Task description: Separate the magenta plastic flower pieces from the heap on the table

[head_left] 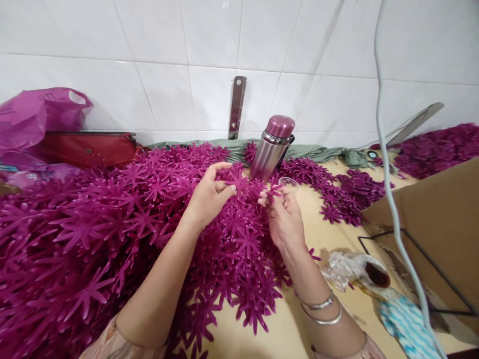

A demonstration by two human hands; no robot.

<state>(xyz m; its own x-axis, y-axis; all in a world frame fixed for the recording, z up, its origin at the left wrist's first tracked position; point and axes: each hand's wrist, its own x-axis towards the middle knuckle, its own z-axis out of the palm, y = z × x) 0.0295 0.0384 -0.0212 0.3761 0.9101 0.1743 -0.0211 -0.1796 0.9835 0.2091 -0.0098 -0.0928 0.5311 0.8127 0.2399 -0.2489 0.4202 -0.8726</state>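
A big heap of magenta plastic flower pieces [93, 224] covers the left and middle of the yellow table [329, 234]. My left hand [207, 197] is over the heap, fingers curled, pinching one flower piece [239, 180] between thumb and forefinger. My right hand [284, 217], with two silver bangles on the wrist, is closed on another small flower piece [275, 189] held at the fingertips. The two hands are close together, a little in front of a pink-capped steel flask [271, 147].
A smaller pile of flower pieces [337, 192] lies right of the flask, with more [437, 147] at the far right. A cardboard box [437, 224], a grey cable [392, 199], crumpled plastic [348, 269], a red bag [90, 148] and a pink plastic bag [33, 117] stand around. White tiled wall behind.
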